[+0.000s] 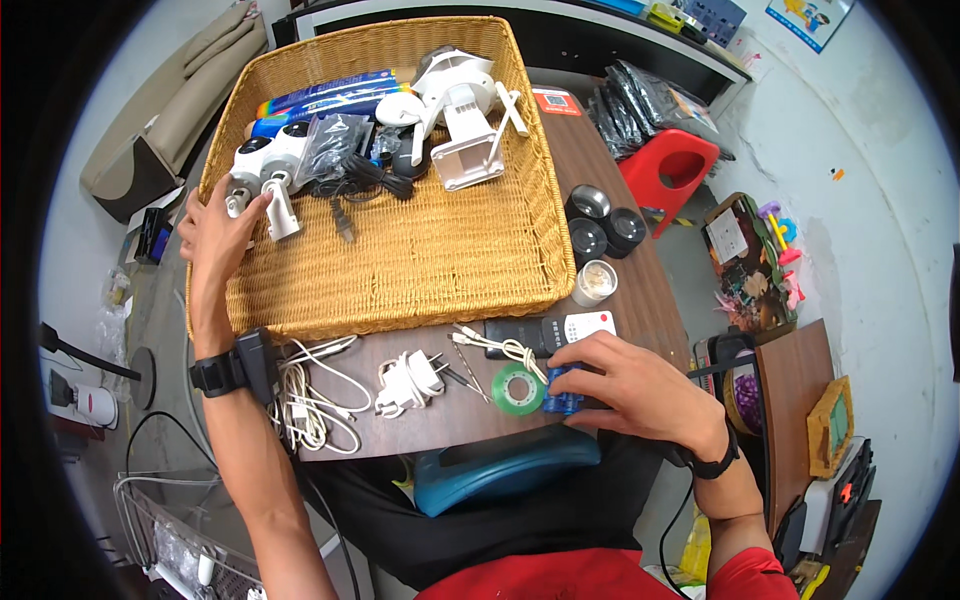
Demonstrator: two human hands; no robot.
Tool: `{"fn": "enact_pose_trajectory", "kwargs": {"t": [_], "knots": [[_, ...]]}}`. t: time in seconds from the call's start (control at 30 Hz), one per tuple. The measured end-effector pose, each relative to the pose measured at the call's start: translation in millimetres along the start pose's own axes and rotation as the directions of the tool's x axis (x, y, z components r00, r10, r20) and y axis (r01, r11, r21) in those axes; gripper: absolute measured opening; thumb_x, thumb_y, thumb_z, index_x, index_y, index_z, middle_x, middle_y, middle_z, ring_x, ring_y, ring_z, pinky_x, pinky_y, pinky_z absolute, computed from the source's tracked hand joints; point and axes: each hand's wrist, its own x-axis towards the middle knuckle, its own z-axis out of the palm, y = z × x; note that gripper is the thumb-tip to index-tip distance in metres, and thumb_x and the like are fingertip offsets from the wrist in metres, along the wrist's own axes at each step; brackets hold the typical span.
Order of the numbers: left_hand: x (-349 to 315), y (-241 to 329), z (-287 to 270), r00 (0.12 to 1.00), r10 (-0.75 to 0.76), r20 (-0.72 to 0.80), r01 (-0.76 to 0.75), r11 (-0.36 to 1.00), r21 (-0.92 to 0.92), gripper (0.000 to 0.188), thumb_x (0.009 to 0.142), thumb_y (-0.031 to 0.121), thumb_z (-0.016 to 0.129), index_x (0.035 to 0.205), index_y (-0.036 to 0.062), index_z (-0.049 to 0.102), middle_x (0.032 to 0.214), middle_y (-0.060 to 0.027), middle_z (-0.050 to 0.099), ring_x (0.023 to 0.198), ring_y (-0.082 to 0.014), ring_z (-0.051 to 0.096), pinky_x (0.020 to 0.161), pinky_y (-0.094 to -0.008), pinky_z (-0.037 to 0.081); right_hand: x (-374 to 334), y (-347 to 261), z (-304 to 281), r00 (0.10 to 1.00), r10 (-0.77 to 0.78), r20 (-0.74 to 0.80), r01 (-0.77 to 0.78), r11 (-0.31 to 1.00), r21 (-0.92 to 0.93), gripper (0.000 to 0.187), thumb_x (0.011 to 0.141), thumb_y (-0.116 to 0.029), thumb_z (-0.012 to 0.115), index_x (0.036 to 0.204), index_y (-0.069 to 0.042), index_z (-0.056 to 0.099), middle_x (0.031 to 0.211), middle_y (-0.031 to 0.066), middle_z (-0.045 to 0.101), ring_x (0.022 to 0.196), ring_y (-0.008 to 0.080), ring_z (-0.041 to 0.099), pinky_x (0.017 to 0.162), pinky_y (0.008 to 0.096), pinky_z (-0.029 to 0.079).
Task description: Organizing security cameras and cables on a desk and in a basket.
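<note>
My left hand [222, 228] is curled over the left rim of a wicker basket [400, 290], thumb inside, beside a small white camera [283, 205]. At the table's front right, my right hand [640, 390] has its fingers and thumb around small blue cylinders that look like batteries [562, 392]. Touching them on the left is a roll of green tape [519, 388]. A tied white cable [510, 348] and a dark flat box [520, 336] lie just behind. A white plug adapter with its cord [408, 384] and a bundle of white cable [310, 405] lie further left.
Inside the basket are blue tubular packs [330, 100], a larger white camera [465, 110] and black cable [370, 178]. Several round black-and-clear jars [590, 238] stand right of it. A blue stool [500, 470] meets the table's front edge; a red chair [670, 170] stands behind right.
</note>
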Motion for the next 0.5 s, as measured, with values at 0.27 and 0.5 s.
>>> {"fn": "enact_pose_trajectory", "kwargs": {"t": [0.27, 0.5], "knots": [[-7.2, 6.0, -7.2, 1.000, 0.010, 0.017, -0.009, 0.999, -0.045, 0.089, 0.081, 0.075, 0.075, 0.156, 0.0292, 0.055, 0.169, -0.0276, 0.027, 0.154, -0.0526, 0.022, 0.119, -0.0690, 0.021, -7.1, -2.2, 0.1, 0.997, 0.005, 0.075, -0.010, 0.998, 0.061, 0.032, 0.083, -0.003, 0.077, 0.113, -0.008, 0.067, 0.128, 0.0082, 0.064, 0.120, 0.0330, 0.060, 0.101, 0.0440, 0.052], [-16.0, 17.1, -10.3, 1.000, 0.016, 0.018, -0.014, 0.996, -0.086, 0.093, 0.079, 0.072, 0.077, 0.155, 0.0234, 0.056, 0.168, -0.0297, 0.026, 0.152, -0.0540, 0.021, 0.119, -0.0692, 0.018, -18.8, -2.8, -1.7, 0.996, -0.018, 0.091, 0.007, 0.993, 0.120, 0.033, 0.081, 0.002, 0.077, 0.112, -0.009, 0.068, 0.133, 0.0074, 0.063, 0.123, 0.0335, 0.060, 0.102, 0.0449, 0.052]]}}
